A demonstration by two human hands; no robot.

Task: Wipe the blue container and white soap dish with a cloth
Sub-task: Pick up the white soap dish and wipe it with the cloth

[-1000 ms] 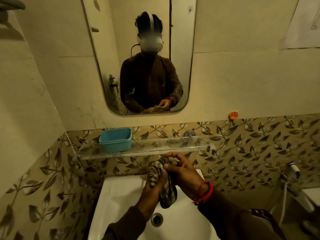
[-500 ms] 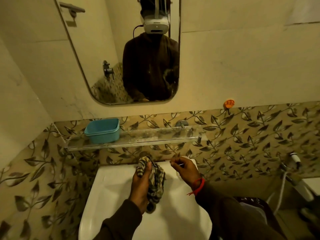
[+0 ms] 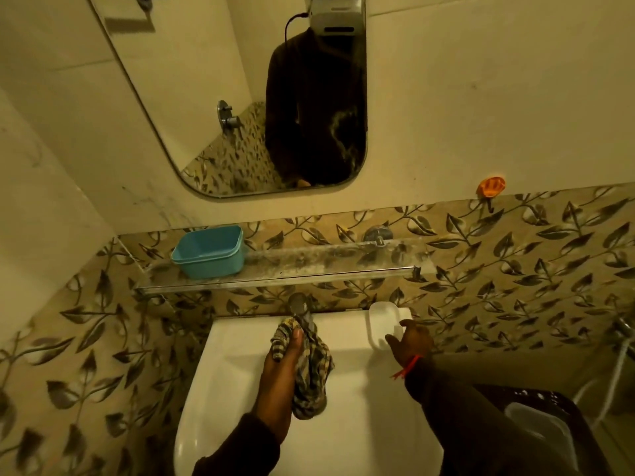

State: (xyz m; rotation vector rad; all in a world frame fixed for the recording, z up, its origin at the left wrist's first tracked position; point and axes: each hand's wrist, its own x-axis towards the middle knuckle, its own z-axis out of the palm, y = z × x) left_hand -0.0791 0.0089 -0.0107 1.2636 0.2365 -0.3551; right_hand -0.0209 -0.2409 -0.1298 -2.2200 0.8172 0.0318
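Note:
A blue container (image 3: pixel 210 250) stands at the left end of a glass shelf (image 3: pixel 309 269) above the sink. A white soap dish (image 3: pixel 383 321) rests on the sink's back right corner. My left hand (image 3: pixel 280 379) is over the basin, shut on a striped cloth (image 3: pixel 309 365) that hangs down just below the tap (image 3: pixel 299 307). My right hand (image 3: pixel 409 341) is at the front right edge of the soap dish, fingers spread and curled toward it; whether they touch it I cannot tell.
The white sink (image 3: pixel 240 389) fills the lower middle. A mirror (image 3: pixel 240 97) hangs on the wall above the shelf. An orange hook (image 3: pixel 492 187) sticks on the wall at right. A dark bin (image 3: pixel 536 424) and a hose (image 3: pixel 615 365) are at lower right.
The view tilted further down. My right hand let go of the cloth and moved right to the soap dish. My left hand keeps the cloth over the basin.

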